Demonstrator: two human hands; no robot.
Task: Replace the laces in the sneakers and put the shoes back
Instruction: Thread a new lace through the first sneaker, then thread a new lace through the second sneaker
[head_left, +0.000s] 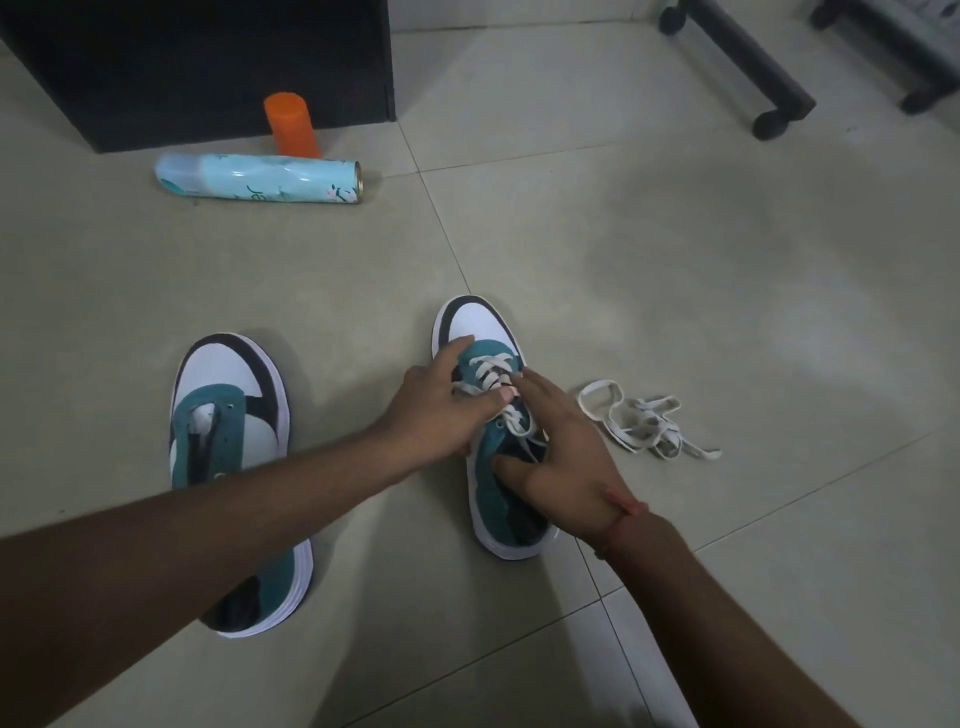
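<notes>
A: Report the surroundings, largest item first.

B: A tiled floor (649, 218) is carrying everything. A dark cabinet (208, 62) is standing at the top left. Dark furniture legs on castors (748, 67) are showing at the top right.

A: Smaller items near the cabinet?

B: A pale blue spray can (260, 179) is lying on its side just in front of the cabinet. An orange cylinder (291, 124) is standing upright behind the can, against the cabinet.

A: Locate the sneakers.

B: The unlaced sneaker (228, 415) is sitting on the floor at the left, toe pointing away, partly hidden by the left forearm. The laced sneaker (488, 415) is sitting at centre, also toe away, with a white lace (491, 371) crossing its eyelets.

A: State the grip.

B: The left hand (436, 410) is resting on the laced sneaker, with the thumb and a finger pinching the white lace at mid-tongue. The right hand (561, 447) is lying spread over the collar, its forefinger touching the lace and its thumb pressing the sneaker's side.

A: Any other lace?

B: A loose lace (644, 423) is lying tangled on the floor just right of the laced sneaker, apart from both hands.
</notes>
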